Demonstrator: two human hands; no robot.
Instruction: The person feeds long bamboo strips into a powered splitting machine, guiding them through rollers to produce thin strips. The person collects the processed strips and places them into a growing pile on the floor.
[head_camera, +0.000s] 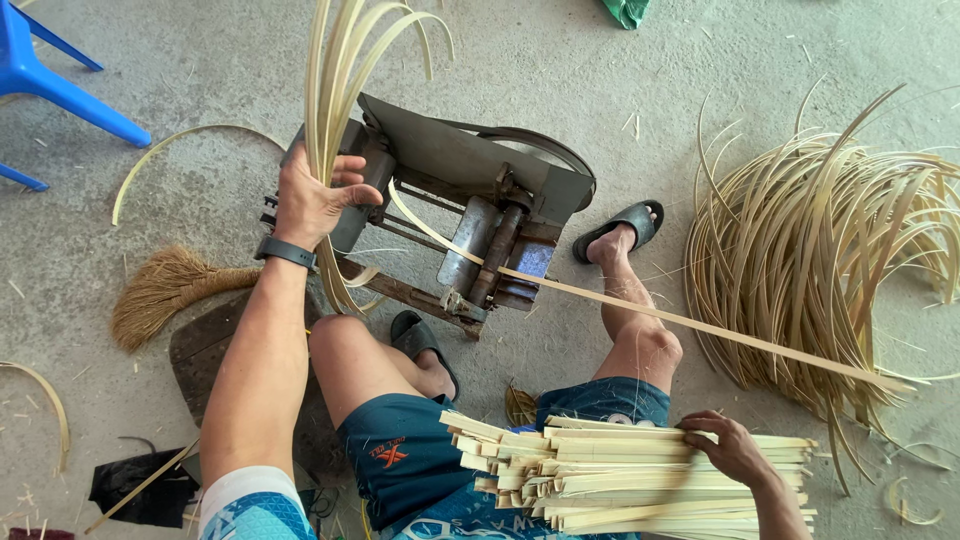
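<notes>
Presently left hand (312, 203) clenched on thin bamboo strips (335, 90) leaving the splitting machine (470, 215) beside it; right hand (728, 448) rests released on slat bundle (620, 475); feeding step, next slat needs aligning.

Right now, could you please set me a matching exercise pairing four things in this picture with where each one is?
Things:
1. left hand
2. right hand
3. broom
4. blue chair

Places:
A. top-left corner
B. on the stack of flat sticks across the lap
C. on the floor left of the machine
D. gripping a bundle of thin strips

Pairs: 1-D, 2-B, 3-C, 4-A
</notes>
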